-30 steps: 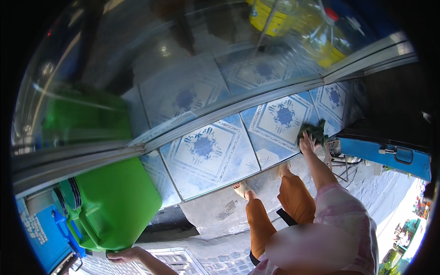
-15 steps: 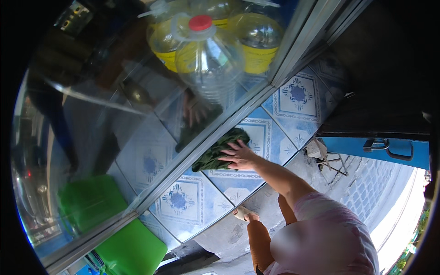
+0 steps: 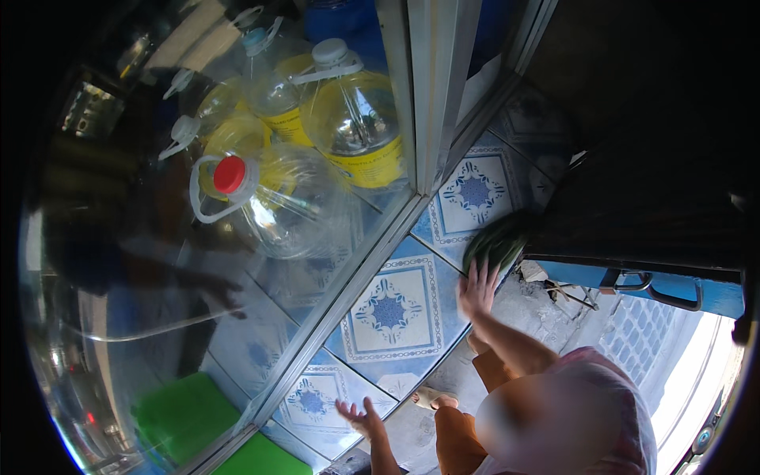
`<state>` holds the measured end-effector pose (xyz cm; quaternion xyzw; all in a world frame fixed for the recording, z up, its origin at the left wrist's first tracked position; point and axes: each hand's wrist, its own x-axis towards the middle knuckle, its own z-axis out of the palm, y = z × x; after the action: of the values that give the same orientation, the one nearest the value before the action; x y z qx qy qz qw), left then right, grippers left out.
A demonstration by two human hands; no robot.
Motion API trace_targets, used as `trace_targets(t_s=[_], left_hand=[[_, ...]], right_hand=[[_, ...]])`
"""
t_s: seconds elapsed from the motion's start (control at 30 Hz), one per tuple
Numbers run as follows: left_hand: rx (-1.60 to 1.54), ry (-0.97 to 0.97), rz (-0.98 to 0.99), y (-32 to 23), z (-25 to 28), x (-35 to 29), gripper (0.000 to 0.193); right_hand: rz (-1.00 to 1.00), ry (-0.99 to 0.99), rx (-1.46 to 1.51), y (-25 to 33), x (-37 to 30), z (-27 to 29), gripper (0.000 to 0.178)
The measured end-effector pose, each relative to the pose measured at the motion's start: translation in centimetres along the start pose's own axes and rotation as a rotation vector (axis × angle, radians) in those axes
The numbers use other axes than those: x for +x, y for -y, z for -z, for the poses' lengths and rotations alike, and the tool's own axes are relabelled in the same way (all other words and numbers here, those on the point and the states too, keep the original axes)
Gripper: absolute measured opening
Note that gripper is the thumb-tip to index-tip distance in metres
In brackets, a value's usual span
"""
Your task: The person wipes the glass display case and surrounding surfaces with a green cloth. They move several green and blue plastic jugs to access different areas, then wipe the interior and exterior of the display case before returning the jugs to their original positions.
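Note:
My right hand [image 3: 477,290] presses a bunched dark green cloth [image 3: 497,241] against the blue and white tiled ledge [image 3: 419,372], near its far right end. The fingers lie over the cloth, partly hiding it. At the lower middle, my left hand [image 3: 362,417] is raised over the tiles, empty and with its fingers apart. A metal-framed glass pane [image 3: 332,297] runs along the ledge. Behind it sits a large clear plastic bottle with a red cap [image 3: 230,174].
Behind the glass stand several more large bottles with yellow labels [image 3: 372,162]. Green plastic [image 3: 265,459] lies at the lower left. To the right hangs a blue panel with a handle [image 3: 673,291], above grey paving [image 3: 641,332]. A dark surface [image 3: 633,174] borders the ledge's far end.
My right hand has moved right along the ledge with the cloth, away from the glass frame. My left hand has come into view at the bottom. The view has shifted.

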<state>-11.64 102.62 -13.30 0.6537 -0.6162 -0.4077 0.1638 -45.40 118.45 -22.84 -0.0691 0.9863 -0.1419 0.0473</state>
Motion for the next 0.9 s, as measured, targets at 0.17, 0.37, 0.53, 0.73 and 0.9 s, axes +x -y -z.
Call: trace_targets(t_s=[0.17, 0.37, 0.53, 0.73, 0.9], left_hand=[[0.205, 0.449, -0.792, -11.1, -6.2, 0.8, 0.054], [0.235, 0.555, -0.587, -14.4, -9.2, 4.4, 0.036], [0.386, 0.466, -0.331, -15.3, -13.5, 8.1, 0.054], [0.177, 0.415, 0.299, -21.2, -21.2, 9.5, 0.091], [-0.028, 0.585, 0.524, -27.9, -24.6, 11.2, 0.089]], right_hand=[[0.677, 0.557, -0.095, 1.4, -11.2, 2.6, 0.054], [0.381, 0.121, -0.050, -0.6, 9.9, 1.0, 0.044], [-0.435, -0.310, 0.631, 3.1, 21.8, 3.5, 0.037], [-0.273, 0.150, 1.271, 10.0, 21.5, 1.9, 0.057], [-0.230, 0.182, 0.723, 8.5, 26.7, 1.7, 0.076]])
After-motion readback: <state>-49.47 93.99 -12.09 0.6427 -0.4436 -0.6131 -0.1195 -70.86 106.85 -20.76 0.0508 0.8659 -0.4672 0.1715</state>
